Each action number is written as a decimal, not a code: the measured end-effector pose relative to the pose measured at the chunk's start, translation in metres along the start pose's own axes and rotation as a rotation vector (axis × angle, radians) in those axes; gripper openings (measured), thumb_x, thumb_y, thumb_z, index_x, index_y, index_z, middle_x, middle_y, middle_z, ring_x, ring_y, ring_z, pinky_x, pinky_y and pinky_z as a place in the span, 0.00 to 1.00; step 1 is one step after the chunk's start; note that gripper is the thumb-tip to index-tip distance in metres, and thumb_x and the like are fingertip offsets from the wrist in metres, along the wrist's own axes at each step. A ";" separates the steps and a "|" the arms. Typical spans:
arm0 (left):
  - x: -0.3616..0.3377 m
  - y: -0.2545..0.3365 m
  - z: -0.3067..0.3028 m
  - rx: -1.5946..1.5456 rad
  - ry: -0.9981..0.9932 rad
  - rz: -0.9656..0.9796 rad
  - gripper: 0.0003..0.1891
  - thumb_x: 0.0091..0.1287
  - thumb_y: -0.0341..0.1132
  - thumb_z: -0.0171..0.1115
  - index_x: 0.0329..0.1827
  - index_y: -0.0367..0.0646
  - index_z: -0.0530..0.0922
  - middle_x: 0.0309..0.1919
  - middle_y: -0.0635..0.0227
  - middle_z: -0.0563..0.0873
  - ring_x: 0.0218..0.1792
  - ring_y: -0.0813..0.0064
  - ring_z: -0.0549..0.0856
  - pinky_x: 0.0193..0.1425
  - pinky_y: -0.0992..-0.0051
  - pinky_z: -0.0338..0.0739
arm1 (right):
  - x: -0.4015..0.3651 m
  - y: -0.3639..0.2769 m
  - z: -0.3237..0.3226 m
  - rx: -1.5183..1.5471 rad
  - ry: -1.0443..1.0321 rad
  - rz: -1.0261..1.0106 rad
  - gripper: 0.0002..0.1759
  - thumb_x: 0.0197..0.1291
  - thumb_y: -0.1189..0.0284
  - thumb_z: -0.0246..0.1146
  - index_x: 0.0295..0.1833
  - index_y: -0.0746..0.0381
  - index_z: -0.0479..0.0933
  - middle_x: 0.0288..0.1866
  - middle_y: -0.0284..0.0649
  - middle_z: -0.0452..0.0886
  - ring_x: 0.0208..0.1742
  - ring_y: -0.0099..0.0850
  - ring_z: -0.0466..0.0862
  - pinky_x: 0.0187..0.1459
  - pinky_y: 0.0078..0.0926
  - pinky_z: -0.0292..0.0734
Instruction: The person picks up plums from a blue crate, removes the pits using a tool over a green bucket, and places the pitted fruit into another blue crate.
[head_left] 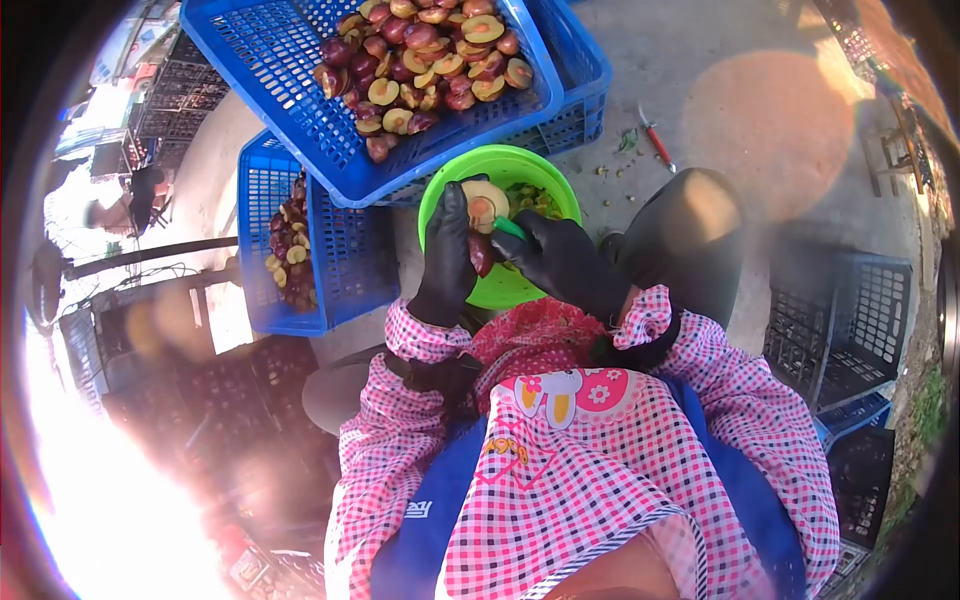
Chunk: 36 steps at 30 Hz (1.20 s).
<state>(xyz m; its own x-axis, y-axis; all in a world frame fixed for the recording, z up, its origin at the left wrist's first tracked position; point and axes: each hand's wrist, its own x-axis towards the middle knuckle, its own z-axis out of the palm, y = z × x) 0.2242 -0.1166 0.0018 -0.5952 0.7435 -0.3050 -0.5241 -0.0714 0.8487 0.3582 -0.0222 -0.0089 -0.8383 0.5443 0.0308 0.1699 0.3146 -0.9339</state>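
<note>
My left hand (447, 260), in a black glove, is closed around a cut plum (484, 203) whose pale yellow face and darker centre point up. A dark red piece of plum (481, 255) shows just below it, between the hands. My right hand (565, 262), also gloved in black, grips a small tool by its green handle (510, 228), close against the plum; its working end is hidden. Both hands are over a bright green tub (562, 172) with greenish-yellow scraps (533, 198) inside.
Beyond the tub, a tilted blue crate (300, 100) of halved plums rests on another blue crate (578, 115). At left stands a blue crate (350, 260) with more plums. A red-handled tool (657, 146) lies on the concrete near small scraps. Black crates (850, 320) are at right.
</note>
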 end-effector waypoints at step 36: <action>0.041 0.159 -0.098 1.771 0.710 0.864 0.26 0.65 0.50 0.64 0.50 0.32 0.80 0.45 0.50 0.87 0.47 0.49 0.85 0.54 0.57 0.78 | 0.010 -0.018 -0.009 0.494 -0.612 0.522 0.28 0.68 0.47 0.54 0.41 0.64 0.80 0.19 0.35 0.72 0.13 0.23 0.68 0.18 0.24 0.63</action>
<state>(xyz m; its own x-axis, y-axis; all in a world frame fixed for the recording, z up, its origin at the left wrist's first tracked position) 0.0568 -0.1623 0.0821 -0.6133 0.5222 0.5926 0.7022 0.7040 0.1064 0.3515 -0.0158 0.0114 -0.8686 -0.0242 -0.4950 0.4792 -0.2954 -0.8265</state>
